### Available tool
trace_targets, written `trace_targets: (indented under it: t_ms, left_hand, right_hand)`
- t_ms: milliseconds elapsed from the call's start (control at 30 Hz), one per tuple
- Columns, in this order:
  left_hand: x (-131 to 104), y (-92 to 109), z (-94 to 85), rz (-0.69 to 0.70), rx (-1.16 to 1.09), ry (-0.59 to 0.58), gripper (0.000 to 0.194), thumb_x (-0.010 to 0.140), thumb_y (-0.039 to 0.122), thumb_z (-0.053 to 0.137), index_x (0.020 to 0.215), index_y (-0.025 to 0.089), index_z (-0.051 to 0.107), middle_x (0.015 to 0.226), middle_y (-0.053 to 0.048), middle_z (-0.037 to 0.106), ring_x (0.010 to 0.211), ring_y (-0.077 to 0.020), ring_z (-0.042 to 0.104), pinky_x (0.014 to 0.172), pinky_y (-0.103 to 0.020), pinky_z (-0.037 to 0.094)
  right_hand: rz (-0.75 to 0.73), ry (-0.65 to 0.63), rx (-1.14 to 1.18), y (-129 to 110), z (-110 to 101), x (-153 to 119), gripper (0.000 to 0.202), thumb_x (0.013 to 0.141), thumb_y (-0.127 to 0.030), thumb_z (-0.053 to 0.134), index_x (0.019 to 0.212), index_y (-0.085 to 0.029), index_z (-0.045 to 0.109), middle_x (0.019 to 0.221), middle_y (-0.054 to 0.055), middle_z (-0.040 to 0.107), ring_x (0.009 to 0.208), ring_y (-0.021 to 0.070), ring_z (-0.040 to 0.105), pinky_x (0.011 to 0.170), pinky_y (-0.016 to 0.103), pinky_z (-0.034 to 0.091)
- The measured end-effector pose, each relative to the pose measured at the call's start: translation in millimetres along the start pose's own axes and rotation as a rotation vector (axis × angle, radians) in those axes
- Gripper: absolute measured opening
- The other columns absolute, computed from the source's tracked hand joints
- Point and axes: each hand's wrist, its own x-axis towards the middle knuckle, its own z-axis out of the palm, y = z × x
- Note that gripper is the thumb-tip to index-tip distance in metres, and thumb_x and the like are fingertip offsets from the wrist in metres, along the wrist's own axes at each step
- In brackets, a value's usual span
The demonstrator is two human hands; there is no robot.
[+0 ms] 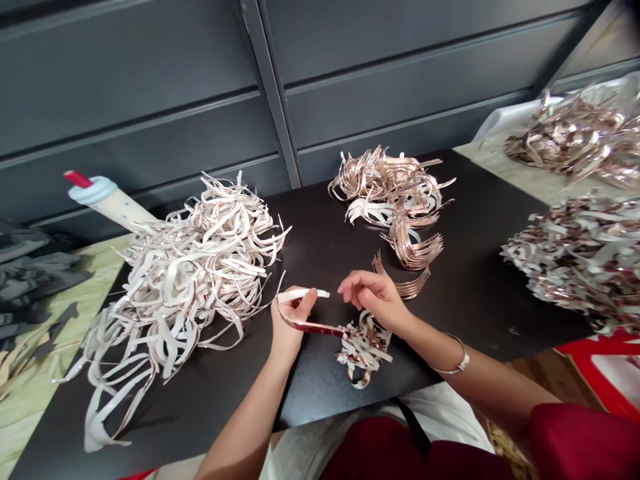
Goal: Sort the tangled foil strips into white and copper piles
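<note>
I observe the left hand (pixel 294 310) pinching one strip (pixel 320 329) inside the table (pixel 310 393)'s near edge; the right hand (pixel 375 297) appears empty, fingers parted. Advisable: firm pinch, strip untwisted.

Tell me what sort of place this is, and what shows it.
Likely a workshop or small factory floor: a dark worktable bears a big tangled pile of pale strips and curved bundles of coppery strips.

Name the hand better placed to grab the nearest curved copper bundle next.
Probably the right hand: it looks empty and is close to the copper bundle, while the left hand, farther away, holds a strip.
</note>
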Motion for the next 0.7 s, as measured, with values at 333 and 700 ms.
trace_targets:
  t_ms: [333, 700]
  left_hand:
    - [9.6, -3.3, -2.1, -0.021, 0.115, 0.038, 0.026, 0.069, 0.04, 0.067, 0.073, 0.014, 0.067, 0.055, 0.003, 0.051, 0.05, -0.0093, 0.045, 0.047, -0.022, 0.034]
    - [-9.7, 10.7, 2.0, -0.352, -0.339, -0.477, 0.038, 0.066, 0.048, 0.072, 0.066, 0.013, 0.059, 0.051, 0.002, 0.05, 0.042, -0.0051, 0.04, 0.038, -0.018, 0.025]
  right_hand:
    - [-0.088, -0.105, -0.225, -7.0, 10.1, -6.7, 0.026, 0.082, -0.038, 0.064, 0.071, -0.014, 0.064, 0.058, 0.002, 0.064, 0.047, 0.0095, 0.055, 0.043, 0.019, 0.043]
    - [-0.688, -0.031, -0.781, 8.1, -5.7, -5.1, 0.014, 0.089, -0.017, 0.054, 0.094, -0.018, 0.066, 0.081, 0.008, 0.07, 0.071, 0.0158, 0.064, 0.061, 0.028, 0.054]
